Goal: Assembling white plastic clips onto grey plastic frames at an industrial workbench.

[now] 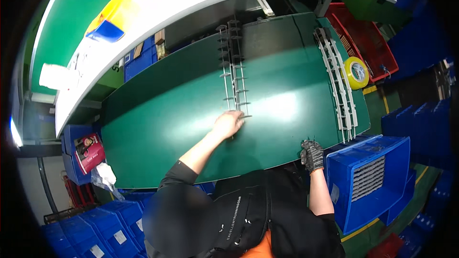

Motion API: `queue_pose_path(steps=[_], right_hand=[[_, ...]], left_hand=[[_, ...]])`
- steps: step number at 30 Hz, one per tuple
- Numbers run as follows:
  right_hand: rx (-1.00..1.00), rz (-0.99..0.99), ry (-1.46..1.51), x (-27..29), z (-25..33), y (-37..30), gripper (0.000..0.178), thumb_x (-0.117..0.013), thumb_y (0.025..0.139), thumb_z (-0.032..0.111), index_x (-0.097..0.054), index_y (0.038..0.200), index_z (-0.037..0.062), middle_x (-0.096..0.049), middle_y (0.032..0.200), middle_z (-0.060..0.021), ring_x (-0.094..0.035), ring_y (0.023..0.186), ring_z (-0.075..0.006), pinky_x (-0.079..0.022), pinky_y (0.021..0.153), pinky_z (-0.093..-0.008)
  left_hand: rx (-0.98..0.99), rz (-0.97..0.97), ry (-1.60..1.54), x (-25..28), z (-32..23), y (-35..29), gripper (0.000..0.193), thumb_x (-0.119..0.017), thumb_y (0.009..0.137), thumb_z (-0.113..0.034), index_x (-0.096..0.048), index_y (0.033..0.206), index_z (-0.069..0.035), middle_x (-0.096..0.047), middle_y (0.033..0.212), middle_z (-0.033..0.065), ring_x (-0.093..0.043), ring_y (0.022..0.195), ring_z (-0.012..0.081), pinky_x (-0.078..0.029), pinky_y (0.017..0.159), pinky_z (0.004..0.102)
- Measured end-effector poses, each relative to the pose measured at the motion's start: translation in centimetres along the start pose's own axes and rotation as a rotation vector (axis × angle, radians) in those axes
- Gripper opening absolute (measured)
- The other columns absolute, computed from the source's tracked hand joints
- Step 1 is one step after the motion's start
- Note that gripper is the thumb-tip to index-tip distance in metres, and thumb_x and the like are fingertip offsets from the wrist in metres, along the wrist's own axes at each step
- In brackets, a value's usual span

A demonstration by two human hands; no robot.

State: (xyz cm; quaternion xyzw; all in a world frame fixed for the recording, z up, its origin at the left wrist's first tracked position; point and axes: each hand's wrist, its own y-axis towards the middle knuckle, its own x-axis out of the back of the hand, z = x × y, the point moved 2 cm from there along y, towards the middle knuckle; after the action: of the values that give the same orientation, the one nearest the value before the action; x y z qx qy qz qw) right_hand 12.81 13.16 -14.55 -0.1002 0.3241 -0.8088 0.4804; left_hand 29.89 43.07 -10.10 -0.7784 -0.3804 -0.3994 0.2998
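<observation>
A long, narrow assembly of pale metal rods with dark cross pieces (235, 74) lies lengthwise on the green tabletop (167, 119). My bare left hand (229, 124) is at its near end, fingers curled over the rods. My right hand (312, 155), in a dark grey knitted glove, is closed at the near edge of the table. Small dark bits show at its fingertips, too small to name. Along the table's right side lies a second set of pale rod strips (337, 83), side by side, apart from both hands.
A yellow tape roll (356, 73) sits beside the right-hand strips, near a red bin (366, 43). A blue crate (373, 181) holding grey ridged parts stands at the near right. A white-edged shelf (191, 7) crosses the far side. Blue bins (105, 227) stand at the lower left.
</observation>
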Motion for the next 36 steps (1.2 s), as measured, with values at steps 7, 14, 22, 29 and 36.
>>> queue_pose_path(steps=[7,14,22,29,36], right_hand=[[-0.248,0.118,0.191,-4.4,0.6,-1.0,0.012,-0.056,0.083,0.02,-0.056,0.079,0.008,-0.051,0.055,-0.0019,-0.046,0.039,-0.0098,-0.033,0.031,-0.0195],[-0.502,0.426,0.118,-9.0,-4.1,-4.2,0.017,-0.05,0.088,0.023,-0.054,0.086,0.0069,-0.054,0.064,-0.0042,-0.051,0.049,-0.013,-0.041,0.04,-0.0212],[-0.169,0.57,-0.204,-12.5,-0.4,-5.7,0.021,-0.049,0.089,0.029,-0.055,0.088,0.0083,-0.055,0.061,-0.0014,-0.05,0.044,-0.009,-0.035,0.034,-0.02],[-0.017,0.629,-0.313,-16.9,4.7,-5.6,0.02,-0.058,0.084,0.021,-0.059,0.091,0.0027,-0.057,0.061,-0.0044,-0.047,0.04,-0.0073,-0.034,0.035,-0.0187],[0.153,0.583,-0.028,-22.5,7.1,-7.6,0.022,-0.054,0.085,0.026,-0.051,0.078,0.0054,-0.053,0.057,-0.0046,-0.043,0.037,-0.009,-0.031,0.033,-0.0198]], left_hand=[[0.111,0.214,-0.343,4.7,0.0,-10.0,0.033,-0.056,0.081,-0.027,-0.057,0.108,-0.007,-0.062,0.096,0.0137,-0.06,0.088,0.0263,-0.046,0.08,0.0338],[0.684,-0.252,-0.14,-1.5,1.3,-8.1,0.071,-0.07,0.065,-0.028,-0.038,0.122,0.0,-0.05,0.105,0.0187,-0.052,0.1,0.0317,-0.045,0.082,0.0388],[0.706,-0.468,-0.439,-2.6,5.9,-8.3,0.016,-0.057,0.069,-0.018,-0.058,0.075,-0.003,-0.062,0.073,0.0143,-0.06,0.07,0.0277,-0.047,0.068,0.0367],[0.342,-0.469,-1.234,2.8,2.4,-16.7,0.009,-0.056,0.078,-0.007,-0.048,0.081,-0.005,-0.057,0.09,0.0092,-0.049,0.063,0.0086,-0.041,0.054,0.0218],[-0.009,-0.22,-1.383,2.7,-2.3,-23.0,0.016,-0.056,0.08,-0.003,-0.041,0.085,-0.005,-0.051,0.107,0.0136,-0.051,0.098,0.0197,-0.041,0.086,0.0343]])
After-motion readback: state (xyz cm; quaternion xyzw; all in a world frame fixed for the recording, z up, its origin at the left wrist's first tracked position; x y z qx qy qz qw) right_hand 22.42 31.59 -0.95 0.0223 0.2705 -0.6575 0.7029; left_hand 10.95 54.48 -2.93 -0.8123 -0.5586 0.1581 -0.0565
